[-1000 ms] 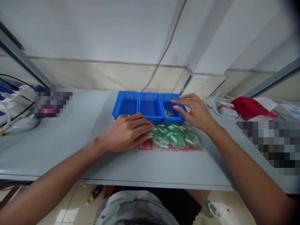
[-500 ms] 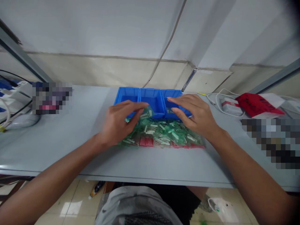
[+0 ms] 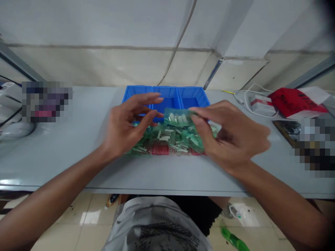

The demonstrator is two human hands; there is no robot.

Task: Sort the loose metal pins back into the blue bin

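Pinched between thumb and fingers of my right hand [image 3: 230, 134] is a small green clear packet [image 3: 178, 118] with several white pieces showing through it. My left hand [image 3: 128, 125] hovers to the left of that packet, its fingers apart and nothing in them. Below both hands lies a pile of similar green packets [image 3: 165, 135] with whitish strips inside, some red patches along its near edge. Three blue bins [image 3: 194, 97] stand side by side just behind the pile. My hands and the held packet partly cover the bins and the pile.
At the right are a red packet [image 3: 295, 103], a white box [image 3: 263, 104] and a loose white cable [image 3: 246, 99]. A computer mouse [image 3: 18, 129] rests at the far left. The wall stands behind the grey table [image 3: 65, 153].
The green packet has passed from my left hand to my right hand. My left fingers have opened, and my right hand has closed on the packet. The camera view has shifted slightly.
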